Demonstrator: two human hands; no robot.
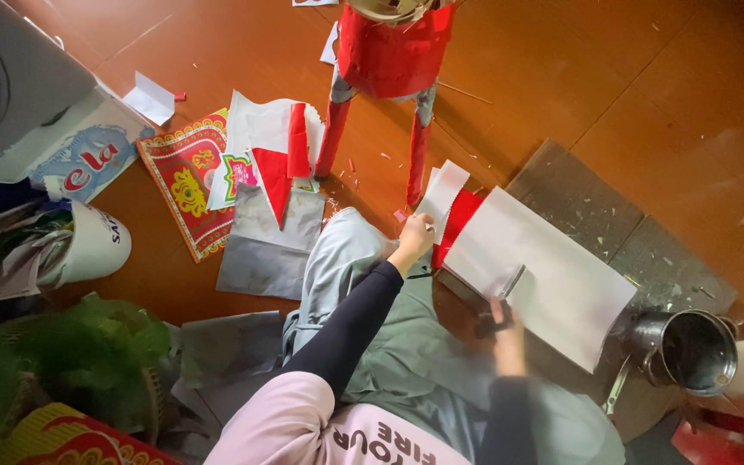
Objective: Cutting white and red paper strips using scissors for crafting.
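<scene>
My left hand [415,238] pinches the near edge of a paper sheet [544,275], white on one side and red underneath, which lies across my lap and the floor. My right hand [503,331], blurred, grips dark-handled scissors [497,293] whose blades meet the sheet's lower edge. Both arms wear black sleeves. My grey-trousered legs [346,258] stretch under the sheet.
A red paper-covered figure on two legs [389,52] stands ahead. Printed red and gold paper [184,176], red and grey scraps [273,232] lie at left. A metal pot [689,349] sits at right, a white tub [92,245] and a green bag [88,353] at left.
</scene>
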